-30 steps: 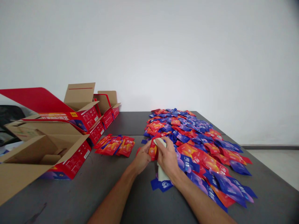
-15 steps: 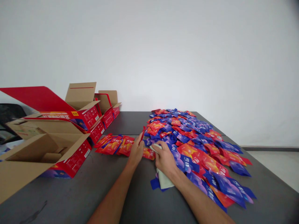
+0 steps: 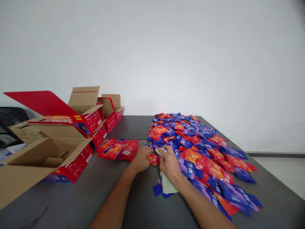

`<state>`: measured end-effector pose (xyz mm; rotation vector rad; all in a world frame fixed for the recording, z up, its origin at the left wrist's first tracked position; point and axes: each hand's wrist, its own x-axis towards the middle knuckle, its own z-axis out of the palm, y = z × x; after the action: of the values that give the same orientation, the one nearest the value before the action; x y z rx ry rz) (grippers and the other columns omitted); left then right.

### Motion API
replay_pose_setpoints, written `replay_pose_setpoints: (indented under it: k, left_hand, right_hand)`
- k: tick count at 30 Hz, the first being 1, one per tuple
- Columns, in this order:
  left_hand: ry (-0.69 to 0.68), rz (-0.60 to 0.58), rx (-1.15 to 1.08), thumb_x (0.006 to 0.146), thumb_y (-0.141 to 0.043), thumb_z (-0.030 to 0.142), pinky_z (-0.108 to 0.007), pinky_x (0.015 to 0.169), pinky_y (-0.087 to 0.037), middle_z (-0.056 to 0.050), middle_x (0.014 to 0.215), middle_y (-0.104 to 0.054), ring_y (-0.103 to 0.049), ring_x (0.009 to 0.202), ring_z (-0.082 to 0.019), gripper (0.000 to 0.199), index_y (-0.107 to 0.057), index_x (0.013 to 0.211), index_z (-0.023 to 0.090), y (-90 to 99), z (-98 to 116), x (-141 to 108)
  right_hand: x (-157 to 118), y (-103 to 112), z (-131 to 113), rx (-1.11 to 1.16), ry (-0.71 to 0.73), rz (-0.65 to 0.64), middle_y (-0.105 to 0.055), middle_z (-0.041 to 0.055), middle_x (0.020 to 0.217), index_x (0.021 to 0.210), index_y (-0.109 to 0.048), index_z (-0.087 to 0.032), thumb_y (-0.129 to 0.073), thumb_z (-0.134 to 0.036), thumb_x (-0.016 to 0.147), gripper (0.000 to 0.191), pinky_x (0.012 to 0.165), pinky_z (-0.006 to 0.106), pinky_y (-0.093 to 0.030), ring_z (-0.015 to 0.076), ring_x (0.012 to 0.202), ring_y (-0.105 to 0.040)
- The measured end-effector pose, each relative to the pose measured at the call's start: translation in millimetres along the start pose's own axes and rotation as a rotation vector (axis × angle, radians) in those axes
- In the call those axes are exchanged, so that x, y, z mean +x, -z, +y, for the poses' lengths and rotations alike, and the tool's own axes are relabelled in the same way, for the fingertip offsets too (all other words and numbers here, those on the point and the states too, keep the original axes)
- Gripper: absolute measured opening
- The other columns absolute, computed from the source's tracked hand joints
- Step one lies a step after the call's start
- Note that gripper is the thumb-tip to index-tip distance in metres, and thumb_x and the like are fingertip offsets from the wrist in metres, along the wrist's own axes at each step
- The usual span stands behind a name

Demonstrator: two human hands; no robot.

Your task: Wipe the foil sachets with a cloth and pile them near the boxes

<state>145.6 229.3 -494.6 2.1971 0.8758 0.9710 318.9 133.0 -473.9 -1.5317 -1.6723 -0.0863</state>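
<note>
The person's right hand [image 3: 169,162] is closed around a soft, pale off-white cloth [image 3: 168,186], which shows above the fingers and hangs below the palm, its lower end overlapping a shiny blue packet [image 3: 157,190] on the dark grey, smooth-topped surface [image 3: 78,203].

The left hand [image 3: 141,158] is palm down, its fingers partly bent and reaching toward the right. Just beyond its fingertips, between the two hands, is a small red-and-orange foil packet [image 3: 154,159]; the fingers hide part of that spot, so I cannot tell whether the left hand touches or grips anything.

Just beside the left hand, on its left, an overlapping row of flat red, orange and blue packets [image 3: 113,150] lies on the surface. At the row's right end, a red packet with a pale printed label [image 3: 128,152] faces up.

To the right of the right hand, a long heap of mixed red and blue glossy packets [image 3: 197,163] stretches to the far edge of the surface.

Along the left side stand red printed cardboard boxes with brown insides: a near box [image 3: 77,167] with its flaps spread, and others [image 3: 91,122] behind it. A plain white wall [image 3: 152,57] rises beyond.
</note>
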Motion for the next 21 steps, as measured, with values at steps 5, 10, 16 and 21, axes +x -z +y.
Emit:
replay_pose_setpoints:
  k: [5,10,16,21]
  left_hand:
    - [0.027,-0.138,-0.191,0.051,-0.060,0.001,-0.050,0.112,-0.035,-0.010,0.108,-0.074,-0.061,0.115,-0.035,0.057,-0.078,0.098,0.027,-1.7,2.9,-5.7]
    - [0.148,-0.003,-0.165,0.074,-0.058,0.013,-0.044,0.104,-0.042,-0.010,0.106,-0.075,-0.065,0.108,-0.030,0.038,-0.075,0.106,0.024,16.6,11.1,2.7]
    - [0.211,0.123,-0.499,0.084,-0.061,0.027,-0.042,0.098,-0.048,-0.010,0.115,-0.073,-0.066,0.106,-0.026,0.036,-0.064,0.119,0.017,15.9,30.1,8.3]
    - [0.229,0.003,-1.020,0.075,-0.073,0.020,-0.037,0.090,-0.053,-0.013,0.121,-0.071,-0.070,0.102,-0.025,0.069,-0.049,0.140,0.022,2.2,45.6,3.1]
  right_hand:
    - [1.9,0.5,-0.7,0.028,-0.014,0.006,-0.055,0.0106,0.122,0.120,-0.068,-0.026,-0.050,-0.006,0.084,0.045,0.095,0.040,-0.054,0.0241,0.110,-0.059]
    - [5.2,2.9,-3.9,0.100,-0.015,0.151,-0.054,0.0113,0.126,0.122,-0.067,-0.026,-0.048,-0.011,0.092,0.039,0.098,0.042,-0.053,0.0245,0.115,-0.056]
    - [3.9,4.7,-11.0,0.219,0.072,0.169,-0.054,0.0109,0.128,0.127,-0.065,-0.027,-0.048,-0.012,0.093,0.040,0.101,0.040,-0.051,0.0232,0.119,-0.055]
    - [-3.6,-2.3,-19.4,0.212,0.175,-0.030,-0.055,0.0095,0.127,0.124,-0.067,-0.030,-0.048,-0.011,0.092,0.042,0.097,0.038,-0.053,0.0228,0.117,-0.056]
